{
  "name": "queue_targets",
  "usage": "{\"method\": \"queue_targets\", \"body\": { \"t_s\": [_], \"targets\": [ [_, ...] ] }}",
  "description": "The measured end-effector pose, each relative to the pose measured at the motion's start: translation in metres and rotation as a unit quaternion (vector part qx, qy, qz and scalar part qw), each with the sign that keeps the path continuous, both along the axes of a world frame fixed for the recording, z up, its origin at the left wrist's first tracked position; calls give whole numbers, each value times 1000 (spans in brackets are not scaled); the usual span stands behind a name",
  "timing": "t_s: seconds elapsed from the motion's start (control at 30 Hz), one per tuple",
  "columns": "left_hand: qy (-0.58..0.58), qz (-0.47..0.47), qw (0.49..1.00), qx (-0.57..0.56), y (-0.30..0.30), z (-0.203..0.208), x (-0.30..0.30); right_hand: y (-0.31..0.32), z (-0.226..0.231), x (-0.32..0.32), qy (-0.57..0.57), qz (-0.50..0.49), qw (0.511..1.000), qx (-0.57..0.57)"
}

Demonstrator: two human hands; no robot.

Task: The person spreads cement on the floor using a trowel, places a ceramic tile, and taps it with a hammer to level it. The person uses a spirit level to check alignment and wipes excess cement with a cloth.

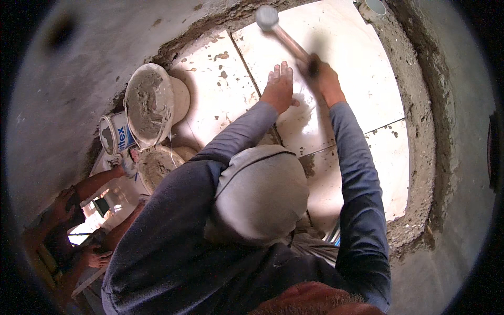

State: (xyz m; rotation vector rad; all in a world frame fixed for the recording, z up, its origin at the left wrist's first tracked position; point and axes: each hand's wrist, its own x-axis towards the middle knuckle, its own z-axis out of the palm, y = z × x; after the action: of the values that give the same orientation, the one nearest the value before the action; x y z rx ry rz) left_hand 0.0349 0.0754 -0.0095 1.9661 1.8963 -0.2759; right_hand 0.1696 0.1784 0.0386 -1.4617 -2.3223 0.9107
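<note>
My right hand is wrapped round the wooden handle of a mallet. Its rounded grey-white head points up and left, above the far part of the floor. My left hand is stretched flat with its fingers out, low over a large pale glossy tile; I cannot tell whether the palm touches it. Close to that hand a dark joint separates this tile from a neighbouring tile spotted with mortar. Between my forearms bulges a rounded grey cloth shape with a dark line across it.
On the left stand a mortar-coated bucket, a small white pail and another mortar container. Another person's arms and hand show at the lower left. Rough mortar edges the tiles along the right wall. A pale cup-like container sits far right.
</note>
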Motion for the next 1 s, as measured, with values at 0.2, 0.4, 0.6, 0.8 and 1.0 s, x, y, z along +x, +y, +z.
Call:
{"method": "queue_targets", "body": {
  "t_s": [0.2,0.4,0.6,0.8,1.0],
  "targets": [
    [-23,22,999,7,-4,6,0,-17,-9,-9,37,23,999,10],
    [75,-55,996,-15,-12,-13,-2,-25,14,26,6,-18,994,105],
    [86,-197,960,178,-4,-44,-23,-103,12,139,129,-184,975,-2],
    [15,-128,984,119,-5,-57,-34,-149,20,209,72,-242,967,27],
    [28,-166,984,56,-26,-33,-19,-233,-4,237,-185,-161,967,-62]
  ]
}}
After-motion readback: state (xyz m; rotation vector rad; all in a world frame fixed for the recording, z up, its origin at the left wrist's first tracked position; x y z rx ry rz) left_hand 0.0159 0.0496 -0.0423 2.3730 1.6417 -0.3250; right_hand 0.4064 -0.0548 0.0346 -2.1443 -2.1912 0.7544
